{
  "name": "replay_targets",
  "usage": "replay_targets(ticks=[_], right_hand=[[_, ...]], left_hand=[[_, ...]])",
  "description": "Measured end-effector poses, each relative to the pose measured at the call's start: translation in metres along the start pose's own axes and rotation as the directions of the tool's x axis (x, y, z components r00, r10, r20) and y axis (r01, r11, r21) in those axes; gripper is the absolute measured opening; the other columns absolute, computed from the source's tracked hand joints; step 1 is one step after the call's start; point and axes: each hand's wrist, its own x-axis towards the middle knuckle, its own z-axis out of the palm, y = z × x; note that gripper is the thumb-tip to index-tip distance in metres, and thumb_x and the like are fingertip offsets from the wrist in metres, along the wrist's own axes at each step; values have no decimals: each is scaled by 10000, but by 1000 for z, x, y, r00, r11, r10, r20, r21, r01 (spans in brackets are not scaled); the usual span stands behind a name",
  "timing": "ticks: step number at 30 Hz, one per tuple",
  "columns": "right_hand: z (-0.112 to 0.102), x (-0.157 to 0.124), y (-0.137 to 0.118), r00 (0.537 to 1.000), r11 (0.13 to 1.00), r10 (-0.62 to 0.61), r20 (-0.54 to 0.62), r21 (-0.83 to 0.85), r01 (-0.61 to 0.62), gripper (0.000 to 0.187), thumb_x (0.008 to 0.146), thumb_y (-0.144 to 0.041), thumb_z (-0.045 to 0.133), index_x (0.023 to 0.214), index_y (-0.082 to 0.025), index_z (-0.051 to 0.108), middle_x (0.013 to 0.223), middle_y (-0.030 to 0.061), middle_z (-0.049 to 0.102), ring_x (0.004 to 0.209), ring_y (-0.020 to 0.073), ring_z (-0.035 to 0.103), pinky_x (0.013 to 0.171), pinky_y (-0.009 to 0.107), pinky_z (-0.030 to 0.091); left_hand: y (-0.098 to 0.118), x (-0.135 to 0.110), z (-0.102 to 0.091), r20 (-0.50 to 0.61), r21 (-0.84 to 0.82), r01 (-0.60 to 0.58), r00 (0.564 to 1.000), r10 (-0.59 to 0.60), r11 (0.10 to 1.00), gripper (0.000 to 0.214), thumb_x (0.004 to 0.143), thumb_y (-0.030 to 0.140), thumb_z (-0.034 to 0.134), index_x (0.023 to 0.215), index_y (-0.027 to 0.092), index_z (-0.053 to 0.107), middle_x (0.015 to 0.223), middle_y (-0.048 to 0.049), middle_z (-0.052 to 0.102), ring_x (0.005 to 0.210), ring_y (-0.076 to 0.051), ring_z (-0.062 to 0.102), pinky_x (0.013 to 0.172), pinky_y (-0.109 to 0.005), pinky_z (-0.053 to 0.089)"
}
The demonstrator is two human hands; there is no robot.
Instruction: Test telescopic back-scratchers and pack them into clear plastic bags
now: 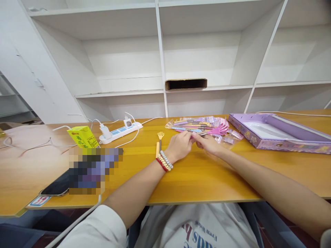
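My left hand (179,146), with bracelets at its wrist, and my right hand (207,143) meet over the table, fingers closed. Between them runs the dark rod of a back scratcher with a pink hand-shaped head (219,129), which points to the right. My fingers hide the rod's other end. To the left of my hands lies a similar back scratcher with a yellow hand-shaped head (160,135), its lower part behind my left wrist. Just beyond my hands is a pile of clear-wrapped back scratchers (204,121) in several colours.
A shallow purple box (289,144) stands at the right. On the left are a white power strip (121,132) with cables, a yellow drink carton (84,137) and a dark phone (57,182), partly blurred out. White shelves (124,62) rise behind, holding a cardboard box (186,84).
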Motion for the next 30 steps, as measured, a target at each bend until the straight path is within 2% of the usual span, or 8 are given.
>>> replay_targets(ticks=[4, 6, 9, 14, 17, 22, 25, 30], right_hand=[[7, -3, -4, 996, 993, 89, -3, 78, -89, 513, 779, -619, 468, 561, -163, 554, 519, -1, 500, 522, 106, 454, 520, 245, 382], [5, -6, -9, 999, 996, 54, -2, 72, -54, 464, 798, -575, 469, 684, -165, 653, 655, 26, 604, 681, 142, 555, 651, 263, 443], [1, -11, -17, 999, 1000, -16, 46, -5, 17, 413, 828, -526, 440, 796, -213, 709, 795, 30, 665, 856, 185, 594, 779, 299, 454], [-3, -17, -23, 987, 964, -147, 60, -215, 156, 380, 843, -472, 438, 702, -238, 702, 698, 14, 653, 719, 179, 589, 654, 277, 444], [-4, -17, -24, 968, 922, -239, 76, -294, 251, 407, 859, -448, 412, 623, -214, 647, 644, 11, 617, 637, 153, 549, 601, 258, 408], [-8, -18, -29, 938, 861, -320, 132, -374, 346, 468, 879, -427, 376, 484, -188, 451, 506, -9, 458, 506, 105, 403, 529, 251, 315], [-11, -18, -32, 948, 912, -294, 119, -261, 315, 479, 878, -455, 381, 480, -189, 382, 484, -20, 392, 479, 97, 359, 504, 251, 301], [-9, -4, -28, 993, 983, -97, -68, 148, 106, 360, 770, -518, 560, 639, -192, 480, 595, -25, 510, 584, 109, 491, 581, 245, 402]], left_hand=[[11, 0, -3, 5, -16, 1, 1000, -1, 1000, 293, 919, 353, 311, 901, 168, 538, 892, -71, 618, 753, -180, 573, 638, -293, 400], [12, -1, -8, 25, -66, -4, 1000, 5, 998, 294, 901, 400, 344, 902, 172, 530, 843, -59, 613, 716, -178, 561, 620, -293, 395], [8, -2, -15, 90, -235, -42, 994, 64, 971, 293, 868, 444, 401, 908, 183, 526, 751, -21, 589, 648, -150, 525, 596, -273, 388], [-2, 2, -18, 116, -488, -110, 975, 189, 866, 388, 848, 528, 406, 849, 170, 555, 696, 5, 560, 615, -110, 476, 575, -236, 375], [-4, 5, -14, 73, -407, -140, 980, 185, 903, 413, 831, 552, 424, 793, 174, 587, 654, 8, 560, 603, -110, 475, 578, -235, 361], [-2, 5, -8, 11, -109, -112, 993, 114, 988, 448, 824, 582, 399, 732, 199, 611, 625, -20, 585, 601, -139, 518, 574, -258, 347], [3, 5, -8, -63, 25, -111, 992, 112, 993, 486, 823, 613, 375, 774, 186, 599, 713, -62, 616, 681, -176, 551, 627, -286, 366], [18, 5, -14, -185, 109, -24, 982, 44, 994, 518, 871, 581, 281, 917, 150, 564, 898, -111, 597, 861, -227, 536, 758, -339, 383]])
